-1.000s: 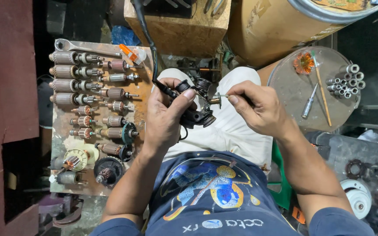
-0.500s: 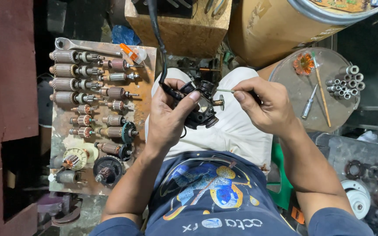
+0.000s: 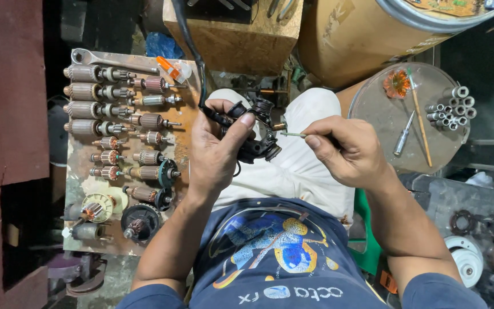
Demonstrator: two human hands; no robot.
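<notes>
A repair workshop: rows of motor armatures, a wrench, a screwdriver.

I count two hands at work: my left grip on one black part, my right grip on one thin tool. At nine o'clock, the tabletop carries four big armatures in one column, roughly ten smaller ones beside them, and one wrench. At two o'clock, one round tray holds nine or so tubes, one screwdriver and one stick.
</notes>
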